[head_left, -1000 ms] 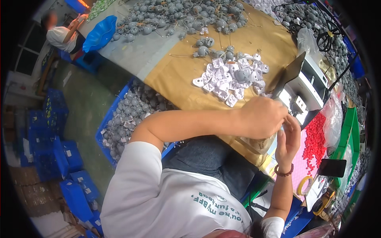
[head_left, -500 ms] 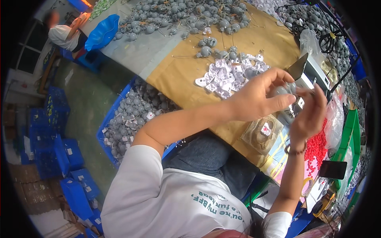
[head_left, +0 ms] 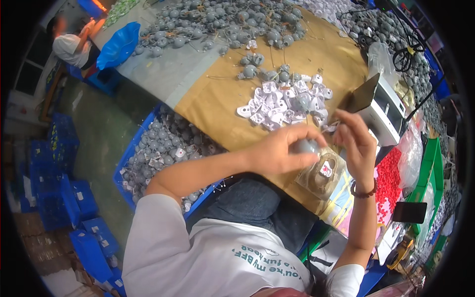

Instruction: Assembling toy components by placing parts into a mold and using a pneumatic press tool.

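My left hand (head_left: 284, 151) curls round a grey ball-shaped part (head_left: 308, 145), with thumb and fingers closed on it. My right hand (head_left: 357, 146) is to its right, fingers bent together in a pinch. A small white piece (head_left: 330, 127) shows at those fingertips, too blurred to name surely. Beneath the hands, a tan block with an oval hollow (head_left: 314, 184) carries a white piece with a red mark (head_left: 326, 169). Just beyond the hands lies a heap of white shell-like plastic pieces (head_left: 269, 105), with a grey ball part (head_left: 302, 102) on top.
Many grey ball parts with thin stems (head_left: 222, 22) cover the table's far side. A blue bin (head_left: 129, 163) of similar parts stands at left. A white-and-grey box-like device (head_left: 388, 111), red small pieces (head_left: 387, 180) and a green tray (head_left: 429, 168) are at right. Another person (head_left: 71, 49) sits far left.
Both hands have come nearer and leftward, away from the box-like device, and have moved apart. The grey ball part has stayed in my left hand.
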Motion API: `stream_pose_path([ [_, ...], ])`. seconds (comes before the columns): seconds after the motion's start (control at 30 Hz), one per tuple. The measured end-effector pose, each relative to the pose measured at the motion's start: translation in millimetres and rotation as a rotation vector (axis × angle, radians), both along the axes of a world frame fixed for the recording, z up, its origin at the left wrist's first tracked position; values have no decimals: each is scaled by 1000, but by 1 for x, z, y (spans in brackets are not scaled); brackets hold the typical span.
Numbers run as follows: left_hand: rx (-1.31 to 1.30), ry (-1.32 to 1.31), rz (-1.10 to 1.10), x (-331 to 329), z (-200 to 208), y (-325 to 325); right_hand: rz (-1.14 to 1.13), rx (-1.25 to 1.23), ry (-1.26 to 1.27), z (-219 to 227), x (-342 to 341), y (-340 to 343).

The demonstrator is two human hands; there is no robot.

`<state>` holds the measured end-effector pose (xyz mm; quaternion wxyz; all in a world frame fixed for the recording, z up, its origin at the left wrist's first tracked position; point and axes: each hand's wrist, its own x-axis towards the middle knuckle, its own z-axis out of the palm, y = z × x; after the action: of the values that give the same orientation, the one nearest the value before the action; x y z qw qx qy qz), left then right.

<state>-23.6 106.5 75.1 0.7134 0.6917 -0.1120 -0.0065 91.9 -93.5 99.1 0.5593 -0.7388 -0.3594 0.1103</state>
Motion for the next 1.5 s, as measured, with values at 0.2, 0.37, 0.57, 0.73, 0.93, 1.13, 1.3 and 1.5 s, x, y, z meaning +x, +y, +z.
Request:
stream_pose_path([
  [0.2, 220, -90, -2, -33, -20, -24, -40, -323, 235, -21, -29, -72],
  [0.37, 443, -142, -40, -49, -47, -55, -43, -426, -156, -47, -56, -97],
  [0.57, 665, -291, 39, -36, -58, -71, -188, -395, -689, -72, -54, -84],
  [0.73, 722, -281, 4, -30, -62, -74, -105, -497, -767, -76, -50, -84],
  [0.93, 754, -265, -35, -23, -56, -76, -68, -583, -766, -71, -58, -87],
  [1.13, 790, -227, -35, -18, -54, -78, -41, -623, -738, -74, -60, -89],
  [1.3, 921, -239, -20, -15, -51, -78, -72, -628, -763, -75, -62, -86],
  [1.5, 1208, -455, 66, -2, -67, -99, -131, -522, -793, -82, -69, -88],
])
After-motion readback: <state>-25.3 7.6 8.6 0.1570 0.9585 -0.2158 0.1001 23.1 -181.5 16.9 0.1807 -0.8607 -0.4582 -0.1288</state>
